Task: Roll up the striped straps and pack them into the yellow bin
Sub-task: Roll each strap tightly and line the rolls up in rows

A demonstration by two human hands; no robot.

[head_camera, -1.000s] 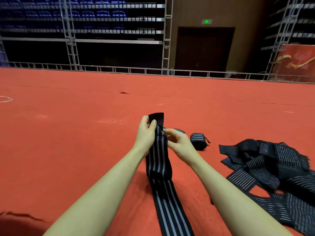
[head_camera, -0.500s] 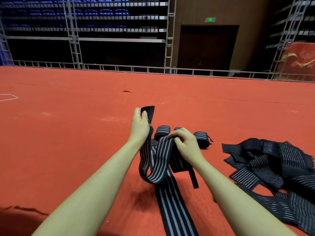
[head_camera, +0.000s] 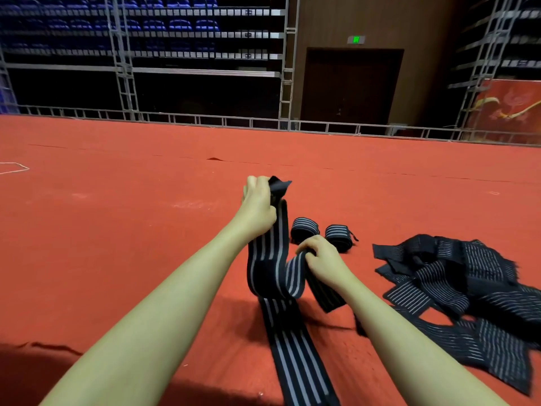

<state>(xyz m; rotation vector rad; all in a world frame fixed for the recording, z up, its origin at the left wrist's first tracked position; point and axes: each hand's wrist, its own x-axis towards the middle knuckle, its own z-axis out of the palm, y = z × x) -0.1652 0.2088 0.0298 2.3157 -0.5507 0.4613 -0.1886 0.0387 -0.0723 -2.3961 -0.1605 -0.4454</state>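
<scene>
A person seated on a red floor [head_camera: 117,230] works a long black strap [head_camera: 273,276] with grey stripes between two bare hands. The left hand [head_camera: 257,205] is raised, its fingers curled tight round the strap's plain black end, which pokes out above the fist. From there the strap drops in a loop, rises again to the right hand [head_camera: 320,256], and is gripped there too, the fingers bunched over its striped face. A short length hangs below the right hand and ends just above the floor. The rest of the strap runs flat along the floor toward the camera and out of the bottom edge.

Just beyond the right hand, two rolls [head_camera: 320,234] of the same striped strap lie side by side on the floor, close together; the nearer edges are partly hidden by the knuckles. To the right, well apart from the hands, a loose pile [head_camera: 456,291] of unrolled straps sprawls across the floor, tangled and overlapping. The yellow bin does not show in this view.

Behind the floor runs a low metal rail [head_camera: 205,120], with scaffolded tiers of blue seats [head_camera: 164,24] above it, a dark doorway [head_camera: 351,86] under a green exit sign [head_camera: 356,40], and a red banner [head_camera: 509,109] at far right.
</scene>
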